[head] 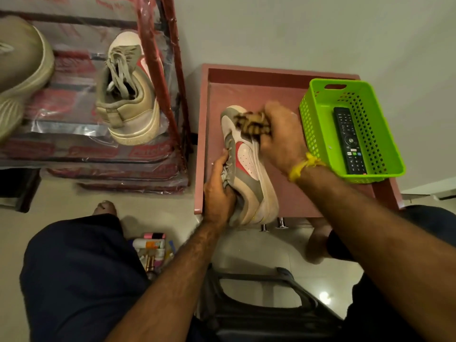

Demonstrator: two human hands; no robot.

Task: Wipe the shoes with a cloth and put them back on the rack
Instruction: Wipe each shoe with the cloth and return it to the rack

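A white and grey sneaker [249,169] with a red side mark lies on its side on the pink table [283,77]. My left hand [218,191] grips it at the laces and collar, near the table's front edge. My right hand [281,134] holds a bunched brown cloth [251,122] against the sneaker's toe end; the cloth looks blurred. The matching sneaker [128,99] stands on the red shoe rack [158,45] to the left, heel toward me. A beige shoe [22,70] sits at the rack's far left.
A green plastic basket [320,119] holding a black remote [350,139] stands on the table's right side. Small bottles and tubes [153,245] lie on the floor between my knees. A dark stool [259,299] is below me. My bare feet rest on the tiled floor.
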